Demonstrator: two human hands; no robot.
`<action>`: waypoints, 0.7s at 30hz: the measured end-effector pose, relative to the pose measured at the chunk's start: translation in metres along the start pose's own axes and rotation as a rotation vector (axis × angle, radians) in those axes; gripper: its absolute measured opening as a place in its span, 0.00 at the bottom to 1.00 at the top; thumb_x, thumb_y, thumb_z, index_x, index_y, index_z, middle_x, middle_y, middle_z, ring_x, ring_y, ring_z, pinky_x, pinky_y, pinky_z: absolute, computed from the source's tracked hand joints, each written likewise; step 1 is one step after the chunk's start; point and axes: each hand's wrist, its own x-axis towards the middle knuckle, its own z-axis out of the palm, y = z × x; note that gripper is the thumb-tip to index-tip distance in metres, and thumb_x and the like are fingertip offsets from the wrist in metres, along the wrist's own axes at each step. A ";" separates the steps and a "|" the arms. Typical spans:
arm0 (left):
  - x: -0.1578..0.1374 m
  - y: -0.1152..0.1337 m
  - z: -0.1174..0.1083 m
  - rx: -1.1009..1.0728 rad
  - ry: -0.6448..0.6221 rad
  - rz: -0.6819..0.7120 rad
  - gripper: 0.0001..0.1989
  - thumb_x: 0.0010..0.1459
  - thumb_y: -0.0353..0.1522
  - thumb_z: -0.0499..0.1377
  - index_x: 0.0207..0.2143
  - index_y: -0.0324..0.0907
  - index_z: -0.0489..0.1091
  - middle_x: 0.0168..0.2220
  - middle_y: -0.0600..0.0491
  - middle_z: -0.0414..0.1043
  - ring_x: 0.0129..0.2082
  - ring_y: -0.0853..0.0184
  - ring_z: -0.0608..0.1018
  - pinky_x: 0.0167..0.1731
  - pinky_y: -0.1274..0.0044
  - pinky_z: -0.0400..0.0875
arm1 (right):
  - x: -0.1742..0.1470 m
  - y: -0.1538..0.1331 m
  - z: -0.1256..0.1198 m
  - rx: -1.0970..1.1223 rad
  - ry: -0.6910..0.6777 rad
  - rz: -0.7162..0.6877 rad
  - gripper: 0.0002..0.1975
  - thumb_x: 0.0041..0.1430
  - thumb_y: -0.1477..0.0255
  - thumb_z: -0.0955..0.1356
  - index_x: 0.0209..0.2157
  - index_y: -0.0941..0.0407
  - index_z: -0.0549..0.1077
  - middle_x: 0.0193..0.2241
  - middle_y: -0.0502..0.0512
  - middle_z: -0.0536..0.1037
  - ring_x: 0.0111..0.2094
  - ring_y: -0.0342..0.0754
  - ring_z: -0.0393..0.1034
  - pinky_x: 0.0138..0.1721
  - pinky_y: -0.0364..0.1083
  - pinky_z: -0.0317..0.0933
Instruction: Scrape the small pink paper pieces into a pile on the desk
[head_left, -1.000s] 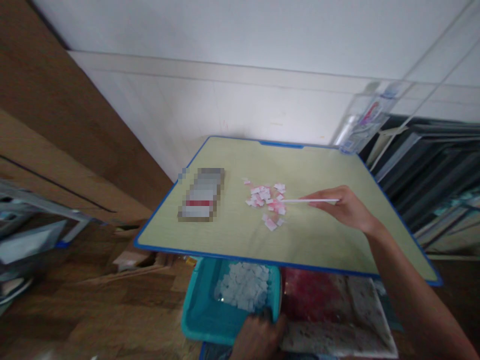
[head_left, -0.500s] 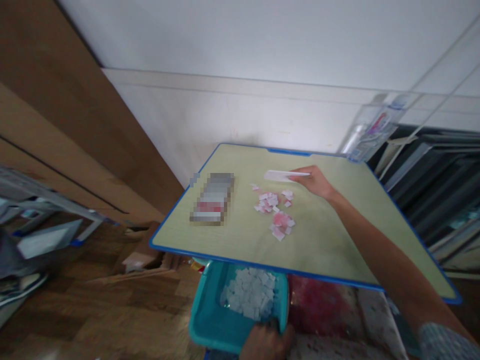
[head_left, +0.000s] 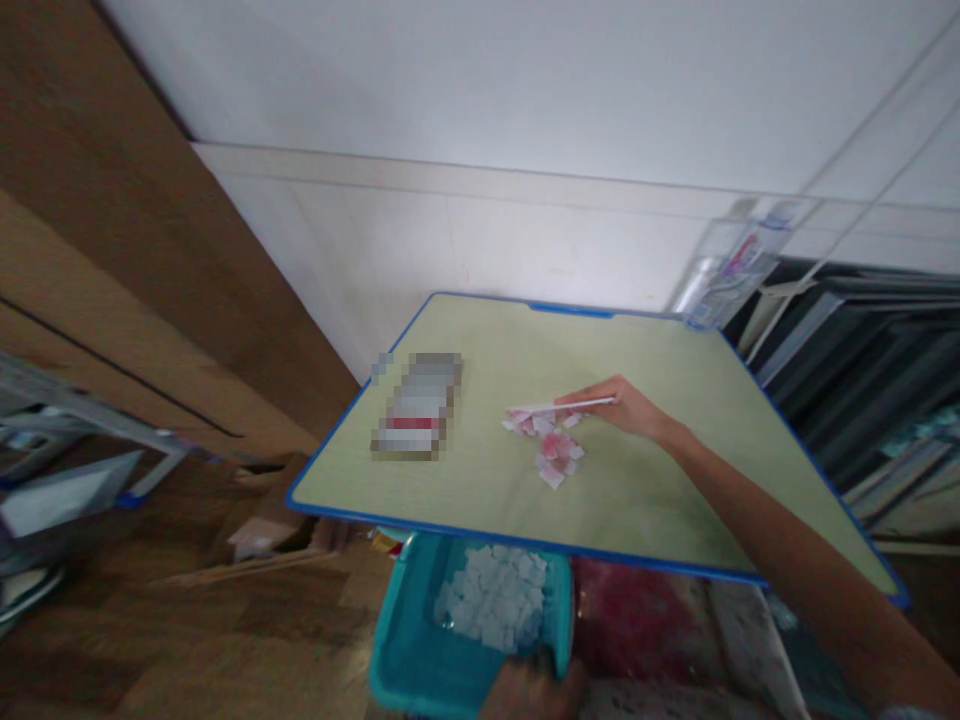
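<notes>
My right hand (head_left: 626, 405) is closed around one end of a thin, flat white card-like piece (head_left: 536, 409), seen nearly edge-on. It is held at the far part of a heap of small pink-and-white paper-like squares (head_left: 559, 460) on the pale folding tabletop (head_left: 465, 490). Part of the heap is hidden behind the white piece. Low in the view, my left hand (head_left: 529, 688) is closed at the right front rim of a teal basin (head_left: 386, 650); its fingers are dark and blurred. Many small white squares (head_left: 495, 600) lie inside the basin.
A pixelated flat object (head_left: 420, 405) lies on the tabletop's left side. Clear plastic bottles (head_left: 739, 265) stand at its back right corner by the wall. Dark folded panels (head_left: 885, 350) lean on the right. Below left, an opened cardboard box (head_left: 262, 520) sits on the wooden floor.
My right hand has brought the white piece nearer to me and down to the far part of the pink-and-white squares. My left hand stays at the basin rim.
</notes>
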 end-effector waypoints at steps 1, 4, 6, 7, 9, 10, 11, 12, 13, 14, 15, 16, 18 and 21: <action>0.000 -0.001 0.001 0.007 0.020 0.001 0.12 0.53 0.28 0.53 0.41 0.48 0.65 0.28 0.49 0.70 0.23 0.58 0.74 0.20 0.73 0.68 | -0.008 -0.002 -0.001 0.004 0.000 0.001 0.18 0.49 0.63 0.65 0.38 0.58 0.74 0.35 0.55 0.77 0.35 0.51 0.71 0.36 0.47 0.64; -0.001 -0.002 0.005 0.038 0.071 0.007 0.13 0.52 0.28 0.54 0.41 0.48 0.64 0.28 0.50 0.69 0.22 0.58 0.73 0.19 0.73 0.68 | -0.027 -0.008 -0.007 -0.001 0.068 0.009 0.17 0.50 0.64 0.65 0.39 0.59 0.74 0.36 0.57 0.77 0.36 0.52 0.71 0.36 0.49 0.64; -0.001 -0.003 0.005 0.044 0.071 0.014 0.13 0.51 0.28 0.55 0.40 0.47 0.65 0.27 0.49 0.69 0.22 0.58 0.73 0.19 0.74 0.68 | -0.039 -0.013 -0.012 -0.020 0.160 0.017 0.16 0.51 0.66 0.65 0.39 0.59 0.74 0.37 0.57 0.76 0.36 0.53 0.71 0.36 0.49 0.65; -0.001 -0.002 0.005 0.043 0.065 0.015 0.13 0.50 0.28 0.55 0.40 0.47 0.65 0.28 0.49 0.70 0.22 0.58 0.73 0.19 0.73 0.68 | -0.044 -0.016 -0.013 -0.028 0.193 0.016 0.15 0.51 0.66 0.65 0.39 0.58 0.74 0.37 0.57 0.76 0.36 0.53 0.71 0.36 0.49 0.65; -0.001 -0.002 0.002 0.032 0.054 0.015 0.12 0.50 0.29 0.56 0.39 0.46 0.65 0.28 0.48 0.70 0.23 0.58 0.73 0.19 0.73 0.68 | -0.055 -0.023 -0.014 -0.033 0.178 0.000 0.13 0.51 0.68 0.65 0.38 0.57 0.74 0.38 0.56 0.76 0.38 0.52 0.71 0.39 0.50 0.64; -0.001 -0.001 0.001 0.028 0.054 0.012 0.12 0.50 0.29 0.56 0.39 0.46 0.65 0.29 0.48 0.70 0.23 0.57 0.73 0.19 0.72 0.68 | -0.061 -0.027 -0.014 -0.035 0.132 -0.014 0.13 0.51 0.68 0.65 0.38 0.57 0.74 0.39 0.56 0.76 0.39 0.52 0.70 0.40 0.50 0.64; -0.001 -0.001 -0.001 0.023 0.054 0.012 0.12 0.49 0.29 0.56 0.39 0.45 0.65 0.29 0.48 0.70 0.23 0.57 0.73 0.19 0.72 0.68 | -0.067 -0.031 -0.013 -0.040 0.087 -0.021 0.13 0.52 0.69 0.65 0.38 0.57 0.74 0.39 0.56 0.76 0.40 0.52 0.70 0.41 0.49 0.63; -0.002 0.000 -0.003 0.020 0.051 0.017 0.13 0.49 0.29 0.56 0.40 0.45 0.65 0.29 0.48 0.70 0.23 0.57 0.73 0.20 0.72 0.68 | -0.072 -0.034 -0.012 -0.050 0.053 -0.023 0.13 0.52 0.69 0.64 0.39 0.57 0.74 0.39 0.56 0.75 0.40 0.51 0.70 0.42 0.49 0.63; -0.002 0.000 -0.004 0.023 0.048 0.014 0.14 0.49 0.29 0.57 0.40 0.45 0.65 0.29 0.48 0.70 0.24 0.57 0.73 0.21 0.72 0.68 | -0.077 -0.038 -0.012 -0.067 0.038 -0.020 0.13 0.52 0.70 0.64 0.39 0.56 0.73 0.39 0.56 0.76 0.40 0.51 0.70 0.41 0.49 0.63; -0.002 0.001 -0.006 0.021 0.033 0.016 0.15 0.48 0.29 0.57 0.41 0.44 0.64 0.29 0.47 0.70 0.24 0.58 0.73 0.21 0.72 0.68 | -0.081 -0.041 -0.011 -0.085 0.048 -0.012 0.13 0.53 0.70 0.64 0.39 0.56 0.73 0.39 0.56 0.76 0.39 0.51 0.70 0.41 0.48 0.64; -0.002 0.001 -0.007 0.020 0.016 0.027 0.15 0.49 0.29 0.57 0.41 0.44 0.64 0.30 0.47 0.70 0.25 0.58 0.73 0.21 0.73 0.68 | -0.086 -0.044 -0.011 -0.101 0.079 -0.009 0.12 0.53 0.71 0.64 0.39 0.56 0.73 0.38 0.56 0.76 0.39 0.50 0.70 0.40 0.47 0.64; -0.002 0.001 -0.009 0.025 -0.002 0.026 0.15 0.49 0.29 0.57 0.42 0.44 0.64 0.29 0.47 0.70 0.25 0.59 0.73 0.22 0.73 0.68 | -0.090 -0.046 -0.010 -0.114 0.115 -0.011 0.12 0.53 0.71 0.64 0.39 0.57 0.74 0.38 0.56 0.76 0.39 0.50 0.71 0.39 0.47 0.65; -0.003 0.001 -0.010 0.032 -0.018 0.033 0.15 0.49 0.29 0.57 0.42 0.43 0.64 0.29 0.47 0.70 0.26 0.59 0.73 0.23 0.73 0.68 | -0.096 -0.050 -0.008 -0.127 0.137 -0.014 0.12 0.53 0.72 0.63 0.39 0.57 0.74 0.38 0.57 0.76 0.39 0.50 0.70 0.38 0.46 0.65; -0.003 0.001 -0.010 0.033 -0.012 0.033 0.14 0.50 0.28 0.56 0.42 0.43 0.64 0.30 0.46 0.69 0.26 0.58 0.73 0.23 0.73 0.68 | -0.105 -0.054 -0.006 -0.138 0.094 0.001 0.12 0.53 0.73 0.63 0.39 0.56 0.73 0.38 0.56 0.76 0.39 0.50 0.71 0.39 0.46 0.65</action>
